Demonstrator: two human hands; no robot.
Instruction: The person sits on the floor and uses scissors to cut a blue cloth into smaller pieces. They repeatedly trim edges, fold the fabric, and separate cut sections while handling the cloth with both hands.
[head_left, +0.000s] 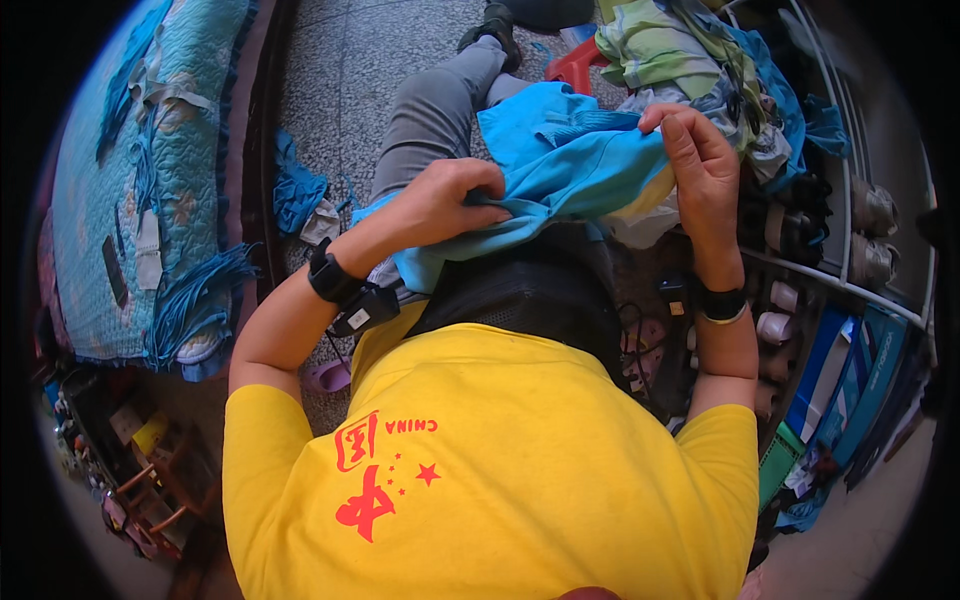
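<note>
A piece of bright blue fabric (570, 172), with a ribbed band along part of it, lies stretched across my lap between my hands. My left hand (465, 199) pinches its near edge between thumb and fingers. At the other end, my right hand (697, 157) holds the fabric's edge up between thumb and fingertips. A pale yellow patch (651, 193) shows under the fabric beside my right hand. Which garment or item the fabric belongs to cannot be told.
A bed with a blue quilt (199, 150) bears cut blue strips (191, 300). Crumpled blue cloth (296, 187) lies on the speckled floor. Green cloths (660, 45) are heaped by a red plastic stool (577, 67). A white shoe rack (847, 225) stands at the right.
</note>
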